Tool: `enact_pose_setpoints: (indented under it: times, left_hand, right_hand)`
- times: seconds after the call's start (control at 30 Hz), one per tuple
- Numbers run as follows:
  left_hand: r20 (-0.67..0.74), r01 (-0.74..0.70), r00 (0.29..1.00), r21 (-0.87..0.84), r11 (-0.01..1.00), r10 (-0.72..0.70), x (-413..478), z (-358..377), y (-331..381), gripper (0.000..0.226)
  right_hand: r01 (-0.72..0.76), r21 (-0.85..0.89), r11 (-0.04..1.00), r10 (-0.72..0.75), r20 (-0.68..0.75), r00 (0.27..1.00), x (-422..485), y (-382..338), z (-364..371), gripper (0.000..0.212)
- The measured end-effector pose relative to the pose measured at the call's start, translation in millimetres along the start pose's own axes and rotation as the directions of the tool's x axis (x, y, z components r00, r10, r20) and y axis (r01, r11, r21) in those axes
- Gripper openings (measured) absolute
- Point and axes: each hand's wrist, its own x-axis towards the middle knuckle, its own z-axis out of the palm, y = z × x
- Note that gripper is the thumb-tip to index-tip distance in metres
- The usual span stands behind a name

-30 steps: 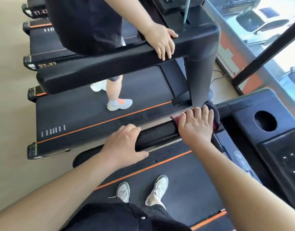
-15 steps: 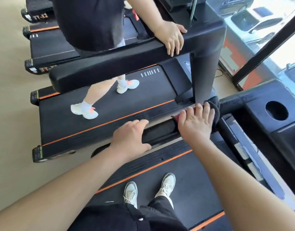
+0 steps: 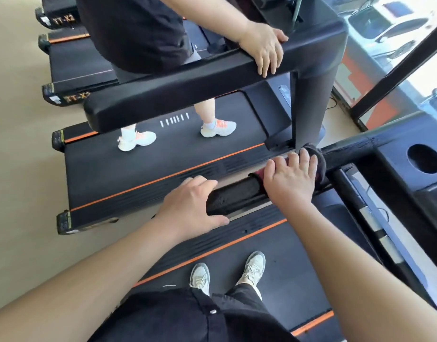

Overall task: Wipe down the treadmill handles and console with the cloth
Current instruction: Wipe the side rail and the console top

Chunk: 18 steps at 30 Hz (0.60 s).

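I stand on a black treadmill with orange stripes. Its left handle (image 3: 234, 193) is a black padded bar running from lower left to upper right. My left hand (image 3: 190, 206) grips the handle near its free end. My right hand (image 3: 290, 178) presses a dark grey and red cloth (image 3: 317, 156) around the handle further up, close to where it joins the console (image 3: 395, 154). Most of the cloth is hidden under my fingers. The console at the right has a round cup hole (image 3: 423, 159).
On the neighbouring treadmill (image 3: 151, 166) to the left, another person walks, with a hand (image 3: 264, 49) on its handrail (image 3: 188, 95). More treadmills stand beyond. A window with a black frame (image 3: 397, 67) runs along the right. Beige floor lies at the left.
My hands stay on the handle; the right one with the cloth has barely shifted. The view has tilted a little. The neighbouring person has taken steps on their belt.
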Motion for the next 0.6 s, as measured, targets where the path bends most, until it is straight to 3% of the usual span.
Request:
enact_pose_setpoints:
  times: [0.1, 0.23, 0.3, 0.47, 0.6]
  left_hand:
    - [0.029, 0.049, 0.998, 0.091, 0.995, -0.052, -9.4, -2.9, -11.4, 0.075]
    - [0.0, 0.075, 0.997, 0.058, 0.996, -0.075, -12.9, 2.5, -14.0, 0.065]
    - [-0.017, 0.075, 0.997, 0.04, 0.996, -0.074, -14.2, 4.4, -14.1, 0.073]
    - [0.015, 0.079, 0.997, 0.01, 0.997, -0.08, -28.5, 1.3, -24.9, 0.086]
    - [0.052, 0.149, 0.988, 0.006, 0.989, -0.149, -46.6, -0.8, -49.5, 0.08]
  right_hand:
    - [0.163, 0.001, 0.987, -0.162, -0.09, 0.983, -47.5, -37.2, 17.6, 0.038]
    - [0.397, 0.024, 0.918, -0.39, -0.137, 0.91, -60.2, -30.0, 19.8, 0.044]
    - [0.386, -0.051, 0.921, -0.39, -0.122, 0.913, -35.9, -14.6, 11.5, 0.045]
    - [0.154, -0.13, 0.979, -0.162, -0.052, 0.985, -20.3, -31.8, 11.0, 0.06]
    - [0.299, -0.076, 0.951, -0.305, -0.089, 0.948, -78.2, -73.2, 24.4, 0.045]
